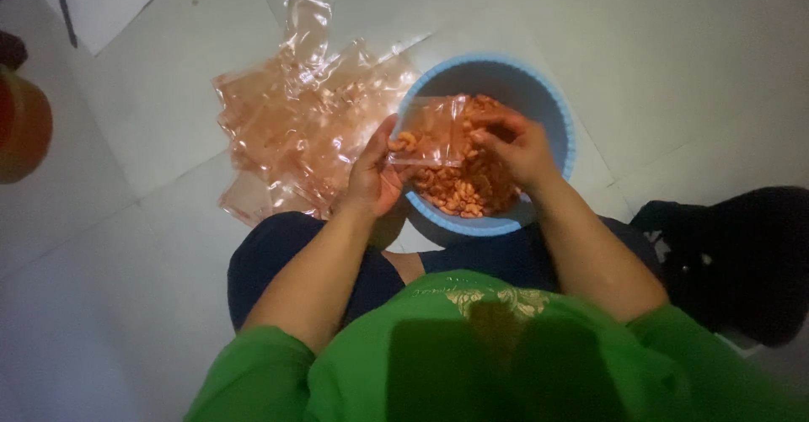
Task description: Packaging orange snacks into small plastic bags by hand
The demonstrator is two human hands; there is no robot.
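A blue round bowl [556,110] sits on the white tiled floor in front of me, with a heap of orange-brown nuts [463,190] inside. My left hand [375,173] pinches the left edge of a small clear plastic bag [430,131] held over the bowl; a few nuts show inside the bag. My right hand [518,144] holds the bag's right edge at its mouth, fingers bent over it.
A pile of clear plastic bags [303,110] lies on the floor left of the bowl. A white paper sheet with a pen [88,1] lies at the far left. An orange-red round object [21,127] is at the left edge. A dark bundle [742,253] sits at right.
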